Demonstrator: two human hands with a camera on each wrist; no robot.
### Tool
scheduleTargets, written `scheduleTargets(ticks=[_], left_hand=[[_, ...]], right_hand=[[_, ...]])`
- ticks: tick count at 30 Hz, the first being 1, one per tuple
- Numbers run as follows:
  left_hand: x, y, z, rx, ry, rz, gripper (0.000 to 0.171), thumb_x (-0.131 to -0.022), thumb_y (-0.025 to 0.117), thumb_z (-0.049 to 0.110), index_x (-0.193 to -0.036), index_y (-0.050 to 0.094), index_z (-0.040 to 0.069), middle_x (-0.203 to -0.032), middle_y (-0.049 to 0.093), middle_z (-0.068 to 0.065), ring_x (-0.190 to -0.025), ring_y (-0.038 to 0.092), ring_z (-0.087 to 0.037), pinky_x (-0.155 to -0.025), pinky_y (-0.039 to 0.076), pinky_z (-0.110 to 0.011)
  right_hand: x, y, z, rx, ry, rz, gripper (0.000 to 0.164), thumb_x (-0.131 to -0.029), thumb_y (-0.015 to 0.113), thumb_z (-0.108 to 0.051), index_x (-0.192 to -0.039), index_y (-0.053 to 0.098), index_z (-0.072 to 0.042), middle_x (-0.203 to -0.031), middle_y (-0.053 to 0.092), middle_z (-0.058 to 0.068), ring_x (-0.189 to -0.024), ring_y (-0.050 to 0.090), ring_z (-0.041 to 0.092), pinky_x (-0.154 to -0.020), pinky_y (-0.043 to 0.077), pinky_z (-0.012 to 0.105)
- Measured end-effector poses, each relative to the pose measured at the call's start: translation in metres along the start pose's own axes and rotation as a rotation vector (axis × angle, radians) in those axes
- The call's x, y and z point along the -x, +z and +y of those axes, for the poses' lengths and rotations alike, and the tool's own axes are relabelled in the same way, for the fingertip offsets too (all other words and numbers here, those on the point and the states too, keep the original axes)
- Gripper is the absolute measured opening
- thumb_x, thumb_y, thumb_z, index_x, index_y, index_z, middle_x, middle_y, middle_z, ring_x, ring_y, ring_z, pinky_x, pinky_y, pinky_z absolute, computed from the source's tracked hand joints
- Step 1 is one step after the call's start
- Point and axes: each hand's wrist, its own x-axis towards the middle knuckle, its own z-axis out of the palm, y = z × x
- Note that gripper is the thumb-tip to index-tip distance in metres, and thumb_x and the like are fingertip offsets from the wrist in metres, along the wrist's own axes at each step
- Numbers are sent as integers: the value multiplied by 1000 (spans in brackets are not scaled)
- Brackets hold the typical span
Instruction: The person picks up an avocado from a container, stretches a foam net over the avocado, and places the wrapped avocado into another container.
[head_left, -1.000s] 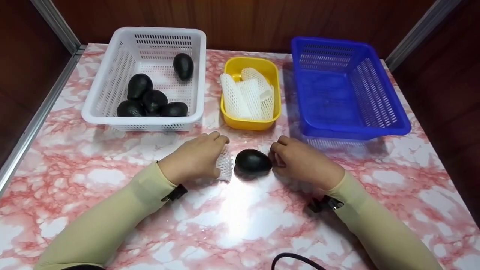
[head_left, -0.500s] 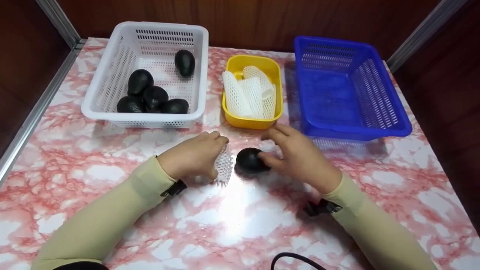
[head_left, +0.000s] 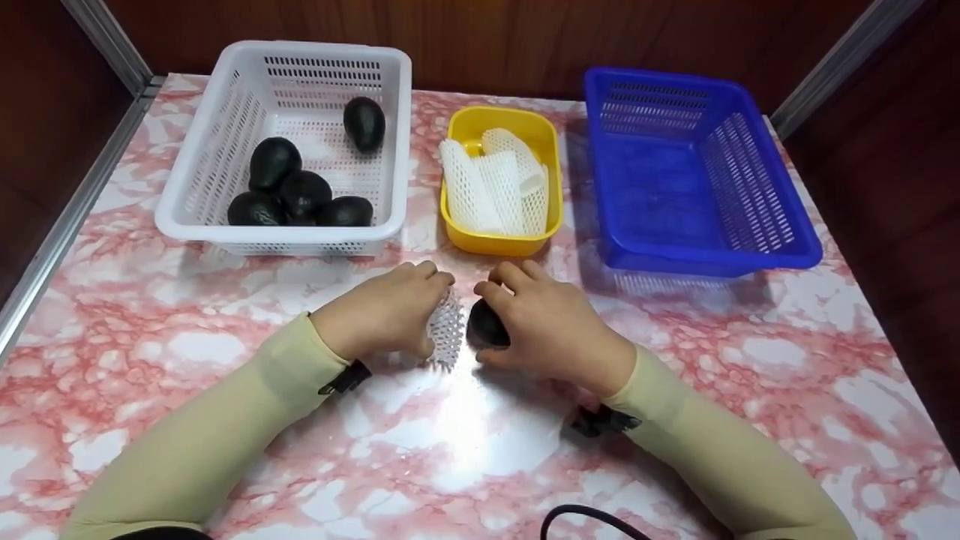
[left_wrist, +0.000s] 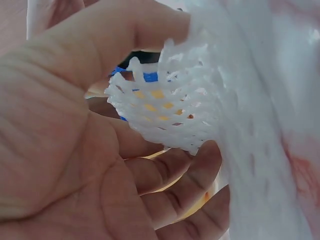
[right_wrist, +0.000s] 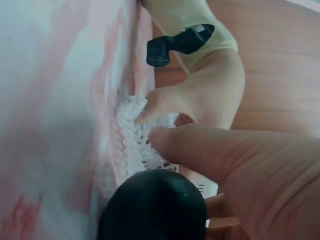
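My left hand (head_left: 382, 311) curls round a white foam net sleeve (head_left: 445, 331) just left of the table's middle. In the left wrist view the mouth of the foam net (left_wrist: 170, 102) stands spread between thumb and fingers. A dark avocado (head_left: 484, 328) lies on the table just right of the sleeve, its blunt end toward it. My right hand (head_left: 551, 324) grips this avocado from the right, thumb on the near side, fingers over the far side, hiding its other end. The right wrist view shows the dark avocado (right_wrist: 155, 210) close before the net.
A white basket (head_left: 169, 202) with several avocados stands at the back left. A yellow container (head_left: 499, 246) with several foam net sleeves is at the back middle. To its right is a blue basket (head_left: 652, 195). A black cable (head_left: 592, 511) lies at the front edge.
My right hand has moved left over the avocado and taken hold of it, after resting beside its right end. The left hand stays at the sleeve, whose mouth now looks wider.
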Motion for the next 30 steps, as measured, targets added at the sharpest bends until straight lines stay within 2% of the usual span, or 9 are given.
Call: scheduleTargets(ticks=[7, 12, 15, 18, 21, 24, 26, 30], left_hand=[[1, 2, -1, 22, -4, 2, 85, -67, 87, 23, -141, 52, 4, -126, 58, -12, -114, 59, -32, -99, 52, -45], [1, 3, -1, 47, -13, 15, 88, -68, 87, 22, -145, 49, 4, -133, 55, -13, -119, 59, -32, -103, 52, -46], [0, 2, 0, 56, -7, 26, 92, -67, 88, 22, -147, 46, 3, -136, 54, -13, -120, 59, -31, -105, 52, -45], [-1, 1, 1, 64, 5, 34, 95, -67, 88, 23, -149, 45, 2, -138, 53, -14, -120, 60, -31, -106, 52, -45], [-1, 0, 1, 70, 11, 34, 95, -66, 89, 24, -148, 46, 2, -139, 52, -13, -121, 60, -31, -106, 52, -45], [-1, 0, 1, 78, 15, 38, 91, -66, 88, 23, -145, 48, 3, -136, 53, -12, -119, 60, -31, -104, 52, -45], [-1, -1, 1, 85, 16, 43, 89, -65, 88, 21, -143, 49, 3, -134, 53, -11, -118, 60, -31, -104, 52, -46], [-1, 0, 1, 83, 19, 54, 88, -66, 88, 22, -144, 49, 3, -132, 54, -12, -116, 61, -31, -103, 52, -46]], right_hand=[[0, 3, 0, 38, 5, -24, 67, -76, 82, -54, -128, 66, -14, -117, 62, 3, -106, 59, 27, -69, 59, 47], [2, -6, 10, -42, 55, -72, 72, -78, 79, -53, -135, 63, -13, -120, 62, 6, -101, 65, 28, -78, 60, 47], [3, -13, 21, -166, 95, -79, 70, -80, 80, -48, -138, 62, -15, -126, 60, 5, -95, 66, 24, -83, 61, 44], [3, -15, 30, -333, 97, -31, 61, -80, 82, -40, -134, 63, -17, -126, 59, 2, -96, 65, 21, -86, 60, 40], [1, -7, 33, -557, 84, 42, 54, -80, 83, -28, -129, 63, -16, -123, 60, 2, -100, 65, 21, -84, 60, 36], [-3, 7, 30, -736, 68, 90, 53, -82, 83, -20, -129, 61, -12, -123, 62, 4, -102, 67, 22, -82, 62, 32], [-6, 15, 27, -786, 64, 90, 54, -83, 84, -20, -130, 60, -10, -124, 61, 6, -102, 69, 24, -82, 62, 31], [-9, 25, 24, -791, 84, 53, 54, -85, 84, -22, -130, 58, -10, -124, 60, 7, -103, 70, 24, -83, 62, 32]])
